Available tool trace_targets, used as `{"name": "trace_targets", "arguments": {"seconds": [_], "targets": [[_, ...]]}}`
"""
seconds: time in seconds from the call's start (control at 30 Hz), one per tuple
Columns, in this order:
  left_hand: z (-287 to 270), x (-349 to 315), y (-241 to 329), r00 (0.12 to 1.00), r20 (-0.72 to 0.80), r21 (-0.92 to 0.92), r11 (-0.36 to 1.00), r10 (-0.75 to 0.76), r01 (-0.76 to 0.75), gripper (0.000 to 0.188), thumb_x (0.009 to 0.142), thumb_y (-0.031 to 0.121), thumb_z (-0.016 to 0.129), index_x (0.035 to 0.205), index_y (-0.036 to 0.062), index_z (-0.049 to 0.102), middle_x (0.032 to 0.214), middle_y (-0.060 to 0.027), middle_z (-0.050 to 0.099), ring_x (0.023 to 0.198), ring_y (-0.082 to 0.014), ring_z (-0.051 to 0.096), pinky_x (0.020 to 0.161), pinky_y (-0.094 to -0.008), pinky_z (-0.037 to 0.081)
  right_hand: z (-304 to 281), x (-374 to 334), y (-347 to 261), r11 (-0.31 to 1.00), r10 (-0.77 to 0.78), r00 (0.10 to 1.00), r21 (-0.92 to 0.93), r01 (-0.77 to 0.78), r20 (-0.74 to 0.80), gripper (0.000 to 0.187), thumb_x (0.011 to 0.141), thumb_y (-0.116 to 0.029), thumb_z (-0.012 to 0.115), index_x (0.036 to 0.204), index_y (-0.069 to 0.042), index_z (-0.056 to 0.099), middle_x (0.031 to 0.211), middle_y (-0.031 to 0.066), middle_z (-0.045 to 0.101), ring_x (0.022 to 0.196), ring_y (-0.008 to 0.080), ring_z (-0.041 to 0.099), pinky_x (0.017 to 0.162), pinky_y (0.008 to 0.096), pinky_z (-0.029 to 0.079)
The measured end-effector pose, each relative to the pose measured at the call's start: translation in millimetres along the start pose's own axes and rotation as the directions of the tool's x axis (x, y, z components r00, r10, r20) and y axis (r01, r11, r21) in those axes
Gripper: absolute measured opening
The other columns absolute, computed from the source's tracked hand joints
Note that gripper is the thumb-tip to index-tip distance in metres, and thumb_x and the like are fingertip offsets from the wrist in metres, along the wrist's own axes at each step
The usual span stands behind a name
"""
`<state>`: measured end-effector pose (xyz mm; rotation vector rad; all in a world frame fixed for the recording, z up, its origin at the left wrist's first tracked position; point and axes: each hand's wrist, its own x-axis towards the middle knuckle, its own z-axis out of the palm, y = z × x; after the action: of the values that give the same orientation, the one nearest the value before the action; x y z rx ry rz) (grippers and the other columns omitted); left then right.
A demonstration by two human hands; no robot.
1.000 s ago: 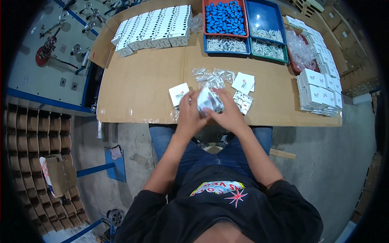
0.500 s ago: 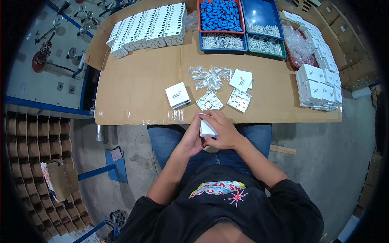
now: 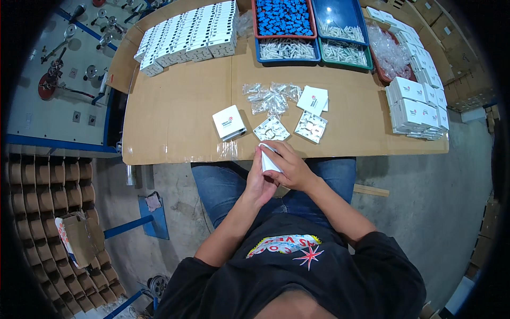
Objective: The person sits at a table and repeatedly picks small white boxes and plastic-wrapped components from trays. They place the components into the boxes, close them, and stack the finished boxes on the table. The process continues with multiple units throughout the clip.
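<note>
Both hands hold one small white box (image 3: pixel 269 159) just off the near edge of the cardboard-covered table (image 3: pixel 175 117), above my lap. My left hand (image 3: pixel 257 183) cups it from below-left and my right hand (image 3: pixel 289 167) wraps it from the right. Beyond the hands, on the table, lie two white plastic parts (image 3: pixel 271 128) (image 3: pixel 311 126), a closed white box (image 3: pixel 229 122), a flat white box (image 3: pixel 313 99) and a heap of small clear bags (image 3: pixel 270 97).
Rows of white boxes (image 3: pixel 186 34) fill the far left of the table. Trays of blue pieces (image 3: pixel 284 16) and white pieces (image 3: pixel 340 34) sit at the back. A stack of white boxes (image 3: pixel 417 109) stands at the right. Cardboard tubes (image 3: pixel 48 223) line the left floor.
My hands drew back from above the table to my lap with the white box. A white plastic part now lies on the table where the hands had been.
</note>
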<state>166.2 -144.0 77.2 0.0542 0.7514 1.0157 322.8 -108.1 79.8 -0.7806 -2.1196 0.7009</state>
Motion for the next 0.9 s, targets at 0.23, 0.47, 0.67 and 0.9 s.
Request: {"name": "trace_targets", "arguments": {"seconds": [0.23, 0.47, 0.67, 0.9], "targets": [[-2.1, 9.0, -6.2, 0.999, 0.029, -0.059, 0.998, 0.016, -0.014, 0.055, 0.113, 0.060, 0.042, 0.144, 0.0170, 0.058, 0.126, -0.0042, 0.068, 0.119, -0.0175, 0.067, 0.099, -0.0386, 0.058, 3.3, -6.7, 7.9, 0.995, 0.058, 0.992, 0.093, -0.048, -0.113, 0.059, 0.101, -0.033, 0.070, 0.145, 0.005, 0.059, 0.143, 0.0253, 0.059, 0.128, 0.0435, 0.060, 0.109, 0.0468, 0.049], [-13.2, 13.6, -7.8, 0.971, 0.240, -0.167, 0.985, -0.003, 0.044, 0.066, 0.114, 0.062, 0.032, 0.159, 0.0156, 0.047, 0.144, -0.0171, 0.065, 0.126, -0.0310, 0.065, 0.108, -0.0527, 0.051, -7.9, -9.6, 35.7, 0.901, 0.383, 0.810, 0.373, -0.221, -0.445, 0.051, 0.111, -0.030, 0.057, 0.150, 0.004, 0.055, 0.142, 0.0246, 0.062, 0.133, 0.0390, 0.059, 0.114, 0.0444, 0.046], [-1.3, 3.2, 15.0, 0.943, 0.333, -0.120, 0.992, -0.007, 0.050, 0.062, 0.112, 0.048, 0.041, 0.164, 0.0154, 0.038, 0.151, -0.0260, 0.057, 0.130, -0.0406, 0.064, 0.110, -0.0566, 0.052, -79.3, -48.5, 110.1, 0.720, 0.444, 0.630, -0.165, -0.674, -0.638, 0.060, 0.101, -0.032, 0.074, 0.147, 0.003, 0.056, 0.151, 0.0254, 0.055, 0.137, 0.0401, 0.056, 0.117, 0.0436, 0.042], [12.0, 2.1, 4.2, 0.971, 0.200, 0.243, 0.954, 0.129, -0.176, 0.074, 0.095, -0.004, 0.048, 0.165, 0.0129, 0.033, 0.150, -0.0248, 0.056, 0.134, -0.0343, 0.063, 0.113, -0.0467, 0.054, -67.0, -22.9, 40.1, 0.678, 0.699, 0.630, 0.031, -0.735, -0.338, 0.053, 0.096, -0.034, 0.079, 0.132, 0.003, 0.068, 0.125, 0.0234, 0.072, 0.118, 0.0374, 0.070, 0.101, 0.0409, 0.054]]}}
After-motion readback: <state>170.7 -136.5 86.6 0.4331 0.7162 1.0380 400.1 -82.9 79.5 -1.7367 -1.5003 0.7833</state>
